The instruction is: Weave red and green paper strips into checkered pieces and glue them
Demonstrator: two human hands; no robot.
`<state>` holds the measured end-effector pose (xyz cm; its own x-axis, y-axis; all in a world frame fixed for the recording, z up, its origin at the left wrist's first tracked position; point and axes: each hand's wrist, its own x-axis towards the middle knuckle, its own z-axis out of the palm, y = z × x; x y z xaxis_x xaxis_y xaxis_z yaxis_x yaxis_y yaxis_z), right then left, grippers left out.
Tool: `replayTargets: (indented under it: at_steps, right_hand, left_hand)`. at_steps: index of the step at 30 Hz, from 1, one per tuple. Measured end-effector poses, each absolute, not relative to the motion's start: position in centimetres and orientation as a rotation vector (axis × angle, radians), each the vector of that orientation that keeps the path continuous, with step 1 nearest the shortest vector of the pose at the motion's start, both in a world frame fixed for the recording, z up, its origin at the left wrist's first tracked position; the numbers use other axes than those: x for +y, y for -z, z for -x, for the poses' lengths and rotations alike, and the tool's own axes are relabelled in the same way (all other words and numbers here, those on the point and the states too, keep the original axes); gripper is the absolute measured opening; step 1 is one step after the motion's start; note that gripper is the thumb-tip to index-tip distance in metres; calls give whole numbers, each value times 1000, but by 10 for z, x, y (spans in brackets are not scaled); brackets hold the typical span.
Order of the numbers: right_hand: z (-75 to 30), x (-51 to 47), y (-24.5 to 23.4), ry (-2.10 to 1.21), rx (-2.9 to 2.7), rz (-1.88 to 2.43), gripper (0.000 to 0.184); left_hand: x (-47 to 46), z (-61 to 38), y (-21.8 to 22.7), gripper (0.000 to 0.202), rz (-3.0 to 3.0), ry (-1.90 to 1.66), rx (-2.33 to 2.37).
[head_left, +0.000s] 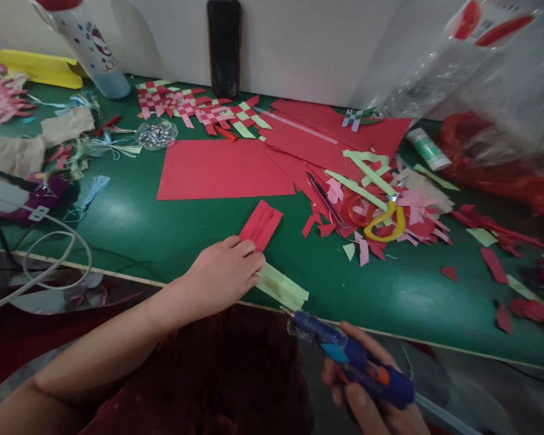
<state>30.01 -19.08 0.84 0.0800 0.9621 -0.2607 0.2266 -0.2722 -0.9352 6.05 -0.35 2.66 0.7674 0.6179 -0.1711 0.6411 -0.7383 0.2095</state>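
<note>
My right hand (367, 386) is wrapped round a blue hot glue gun (353, 356), a glue stick trailing from its back end. The nozzle points left, close to the near end of some pale green paper strips (283, 287) at the table's front edge. My left hand (229, 272) presses down where these strips meet several red paper strips (262, 225), its fingers closed over the join. The red strips slant away from me beyond the fingers. Beneath the fingers, the join itself is hidden.
A red paper sheet (226, 169) lies ahead. To the right, yellow-handled scissors (392, 223) rest among paper scraps, near a glue stick tube (428, 148). Woven paper pieces (194, 109), a dish of beads (156, 133), a phone (224, 48) and a bottle (90, 48) stand or lie behind.
</note>
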Motion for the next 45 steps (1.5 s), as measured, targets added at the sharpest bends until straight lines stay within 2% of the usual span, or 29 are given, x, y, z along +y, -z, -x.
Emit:
replayTargets:
  at_steps: [7,18,33,40,45]
  right_hand:
    - [-282,-178,8,-916,-1590,1717,54]
    - [-267,-155,0,-823,-1712,1638,49]
    - [-265,-139,-30,-585,-2027,1722,48]
    - [-272,-145,-34,-642,-2026,1802,48]
    - [-273,-153,-38,-799,-1727,1876,45]
  left_hand:
    - [-3,-59,-25,20,-2749,105,936]
    - [-2,-56,-24,25,-2747,22,901]
    - [-1,-51,-19,15,-2715,-30,878]
    - [-1,-50,-18,15,-2684,-34,891]
    - [-2,-51,-20,17,-2676,-7,906]
